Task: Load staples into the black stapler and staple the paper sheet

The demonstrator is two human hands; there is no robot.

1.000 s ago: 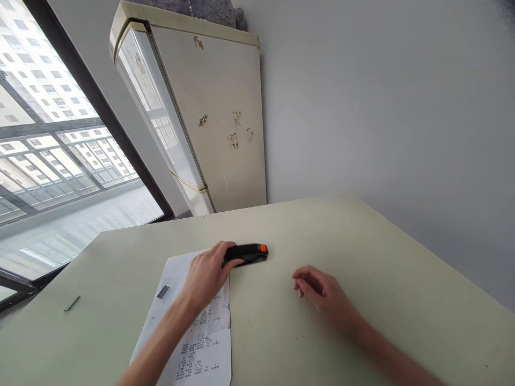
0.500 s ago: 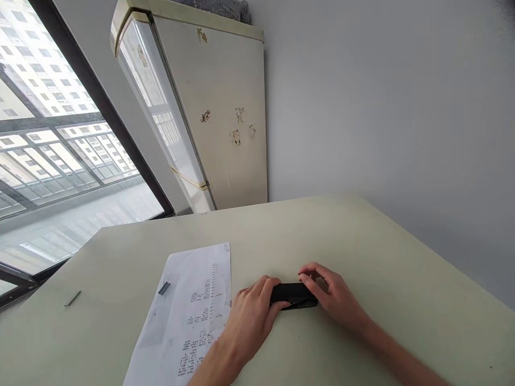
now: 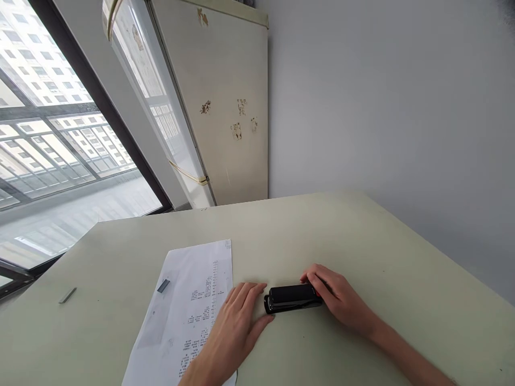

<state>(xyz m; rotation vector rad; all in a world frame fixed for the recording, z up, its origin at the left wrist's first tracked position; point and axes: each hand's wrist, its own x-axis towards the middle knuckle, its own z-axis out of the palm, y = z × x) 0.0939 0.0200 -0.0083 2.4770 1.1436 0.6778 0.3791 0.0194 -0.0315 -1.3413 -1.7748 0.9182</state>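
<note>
A black stapler (image 3: 293, 298) lies lengthwise on the table between my hands. My left hand (image 3: 241, 316) is just off its left end, thumb and fingers spread apart with nothing between them. At the other end, my right hand (image 3: 333, 292) grips the stapler with thumb and fingers; a bit of red shows beside the thumb. The right fingertips are partly hidden. Under and beside my left hand is a printed sheet of paper (image 3: 193, 295), with a dark grey strip of staples (image 3: 163, 286) lying on it.
Another thin grey strip (image 3: 67, 295) lies on the pale table (image 3: 322, 230) at the far left. Behind the table stands a worn fridge (image 3: 237, 161), with a grey wall (image 3: 382, 107) to its right and a large window (image 3: 60, 134) to its left.
My left hand has let go of the stapler and drawn back to the left, fingers opening. My right hand has closed on the stapler's right end. The view has tilted slightly.
</note>
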